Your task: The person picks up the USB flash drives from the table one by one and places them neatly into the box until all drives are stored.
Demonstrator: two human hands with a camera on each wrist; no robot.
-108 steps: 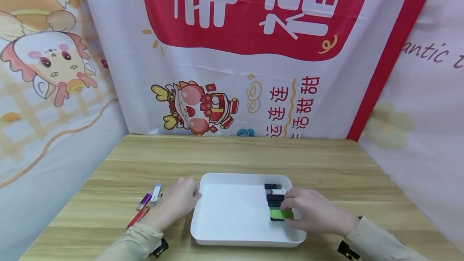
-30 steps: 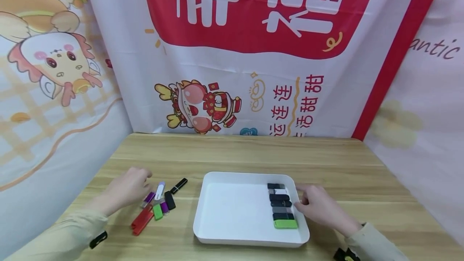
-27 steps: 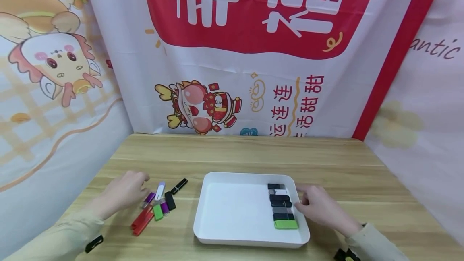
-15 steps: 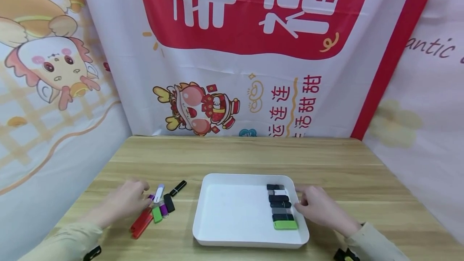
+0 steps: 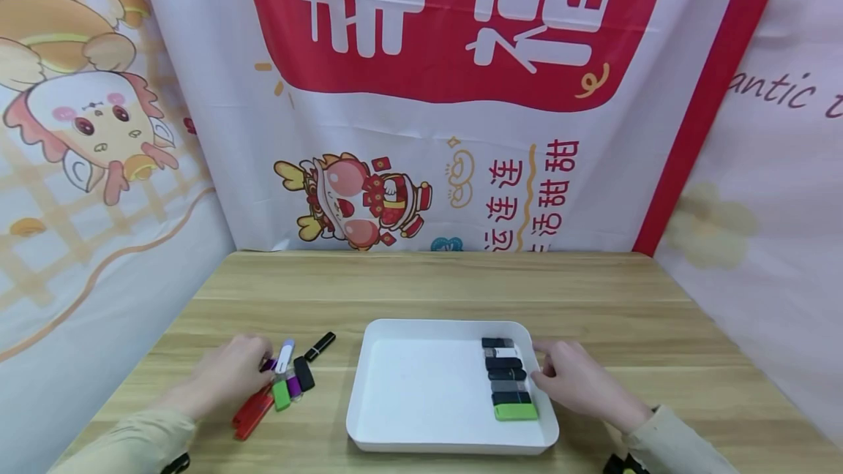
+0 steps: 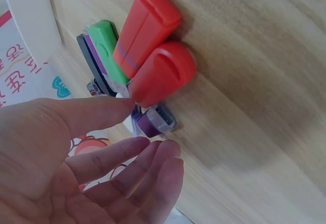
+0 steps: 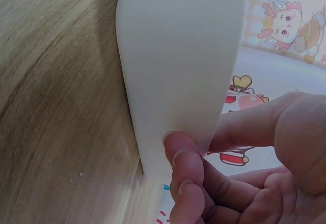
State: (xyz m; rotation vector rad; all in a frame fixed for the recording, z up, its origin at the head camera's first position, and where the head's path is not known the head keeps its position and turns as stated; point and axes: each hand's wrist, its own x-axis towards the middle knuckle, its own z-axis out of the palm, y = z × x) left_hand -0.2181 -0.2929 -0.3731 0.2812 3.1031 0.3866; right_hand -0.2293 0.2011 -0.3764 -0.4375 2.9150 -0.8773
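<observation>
My left hand (image 5: 227, 379) is over a loose pile of USB flash drives at the left. In the left wrist view its thumb and fingers stand apart on either side of a purple flash drive (image 6: 155, 121). Close by lie two red flash drives (image 6: 147, 30), a green one (image 6: 108, 51) and a white one (image 5: 285, 357). At the tray's right side, my right hand (image 5: 582, 386) pinches the wall of the white tray (image 7: 173, 71), fingers outside and thumb over the rim. Inside the tray, several flash drives (image 5: 504, 363) form a column, a light green one (image 5: 516, 412) nearest me.
Beyond the pile lies a slim black flash drive (image 5: 320, 347), and a wider black one (image 5: 304, 374) is at its right side. The wooden table (image 5: 421, 284) ends against a printed cloth backdrop (image 5: 395, 123).
The light green drive has been released at the column's near end. My left hand left the tray's left rim for the pile and has lowered toward the purple drive; my right hand moved to the right wall.
</observation>
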